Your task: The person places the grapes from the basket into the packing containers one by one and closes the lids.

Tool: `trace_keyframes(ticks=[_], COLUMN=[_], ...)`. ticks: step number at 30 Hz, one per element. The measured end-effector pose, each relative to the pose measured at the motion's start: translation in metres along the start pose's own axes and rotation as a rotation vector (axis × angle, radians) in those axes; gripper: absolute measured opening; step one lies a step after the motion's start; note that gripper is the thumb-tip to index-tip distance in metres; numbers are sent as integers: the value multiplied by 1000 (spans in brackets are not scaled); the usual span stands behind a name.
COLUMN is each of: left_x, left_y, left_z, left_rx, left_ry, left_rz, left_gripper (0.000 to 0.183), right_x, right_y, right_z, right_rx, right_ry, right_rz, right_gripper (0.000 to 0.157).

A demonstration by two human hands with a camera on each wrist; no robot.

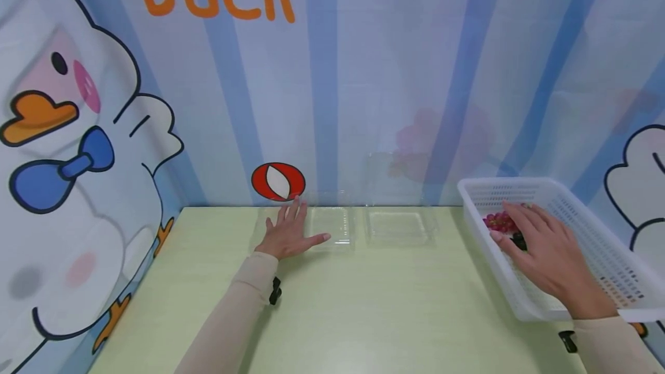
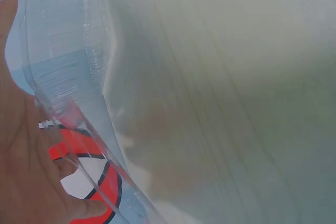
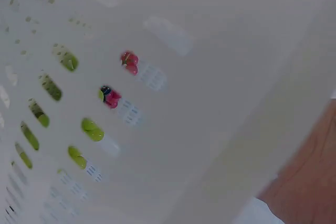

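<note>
My left hand (image 1: 291, 232), fingers and thumb spread, rests at a clear plastic box (image 1: 332, 225) by the table's back edge. In the left wrist view the hand (image 2: 31, 156) lies along the clear plastic (image 2: 58, 45). A second clear box (image 1: 400, 227) stands to the right, its lid raised. My right hand (image 1: 545, 250) reaches into a white slotted basket (image 1: 490, 261), thumb and fingers apart. Beside the fingertips are a bunch of pinkish-red grapes (image 1: 500, 222) and something dark (image 1: 518, 240). Through the basket's wall (image 3: 220, 77), pink and green pieces (image 3: 93, 128) show.
A pale yellow-green table (image 1: 384, 310) ends at a striped blue backdrop (image 1: 358, 74) with duck pictures. The basket stands at the table's right side. A red and white oval (image 1: 262, 180) is printed behind the left hand.
</note>
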State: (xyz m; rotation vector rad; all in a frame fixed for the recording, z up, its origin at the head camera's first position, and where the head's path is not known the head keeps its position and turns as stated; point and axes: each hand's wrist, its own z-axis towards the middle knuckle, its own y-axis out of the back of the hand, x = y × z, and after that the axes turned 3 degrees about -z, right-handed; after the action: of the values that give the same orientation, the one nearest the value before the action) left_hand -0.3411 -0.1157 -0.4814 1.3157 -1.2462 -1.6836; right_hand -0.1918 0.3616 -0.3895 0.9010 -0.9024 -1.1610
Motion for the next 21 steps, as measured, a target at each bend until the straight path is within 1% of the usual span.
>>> trace_keyframes(ticks=[5, 12, 21], left_x=[-1, -6, -5], left_y=[-1, 0, 0], left_z=[3, 3, 5], left_rx=[3, 41, 48], left_ry=[-1, 7, 16], left_rz=[-6, -23, -7], left_gripper=[118, 122, 121], right_x=[-2, -7, -13], right_y=[-1, -1, 2], right_z=[-2, -6, -1], right_rx=[1, 7, 45], right_ry=[0, -3, 6], right_rz=[2, 2, 11], right_gripper=[70, 69, 70])
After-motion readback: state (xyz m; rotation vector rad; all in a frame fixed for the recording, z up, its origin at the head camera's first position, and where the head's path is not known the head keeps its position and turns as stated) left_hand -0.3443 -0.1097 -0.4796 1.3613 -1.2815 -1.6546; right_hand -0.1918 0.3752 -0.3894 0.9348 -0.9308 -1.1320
